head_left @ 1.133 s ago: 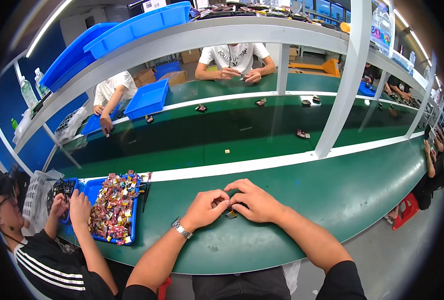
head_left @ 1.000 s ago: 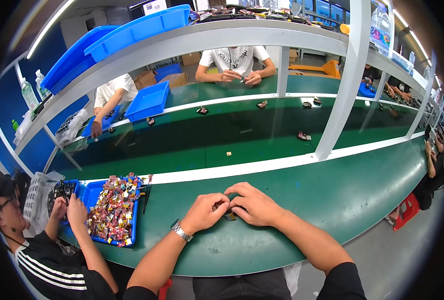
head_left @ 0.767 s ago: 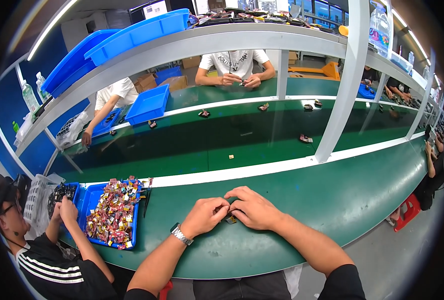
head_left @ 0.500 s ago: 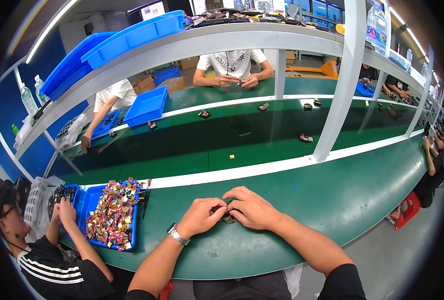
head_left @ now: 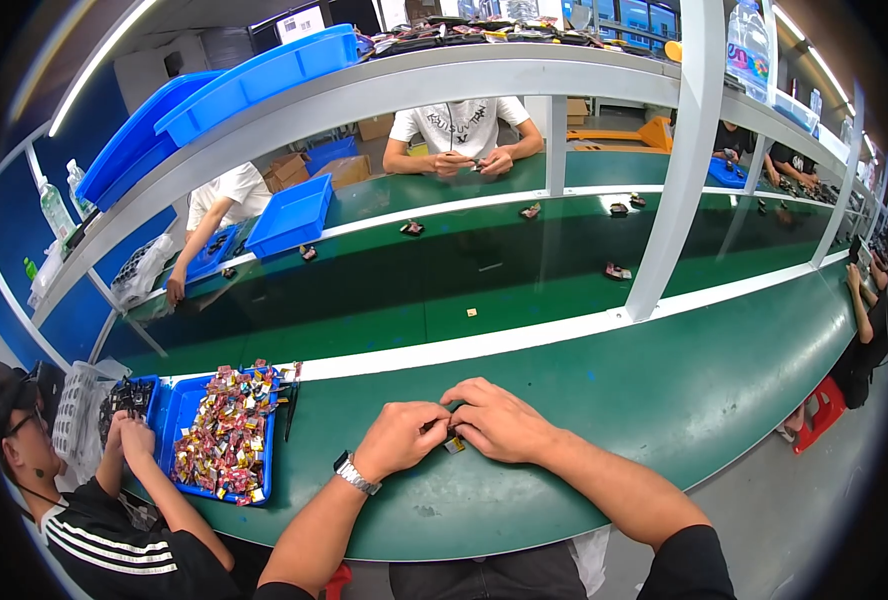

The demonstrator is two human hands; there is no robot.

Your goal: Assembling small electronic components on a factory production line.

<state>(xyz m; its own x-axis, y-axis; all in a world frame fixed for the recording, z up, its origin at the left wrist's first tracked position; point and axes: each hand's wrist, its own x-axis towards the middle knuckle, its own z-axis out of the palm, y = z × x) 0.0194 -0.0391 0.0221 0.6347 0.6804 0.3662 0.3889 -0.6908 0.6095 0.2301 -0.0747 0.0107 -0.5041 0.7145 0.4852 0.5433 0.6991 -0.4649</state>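
My left hand (head_left: pixel 406 436), with a metal watch on its wrist, and my right hand (head_left: pixel 501 420) meet over the green bench. The fingertips of both are pinched together on a small electronic part (head_left: pixel 455 446), whose yellow and silvery end shows below them. The rest of that part is hidden by my fingers. To the left of my hands stands a blue tray (head_left: pixel 192 487) heaped with small parts (head_left: pixel 226 430) in red, yellow and silver. Thin black tweezers (head_left: pixel 291 408) lie along the tray's right edge.
Behind a white rail (head_left: pixel 414 356), a green conveyor (head_left: pixel 384 300) carries scattered small dark assemblies (head_left: pixel 618 271). A grey upright (head_left: pixel 669 190) and shelf stand over it. A co-worker (head_left: pixel 104 520) sits close at left; others work across the belt. A red stool (head_left: pixel 821 415) is at right.
My fingers have shifted slightly around the small part, which still sits between them. The assemblies on the conveyor have moved slightly to the right in the picture.
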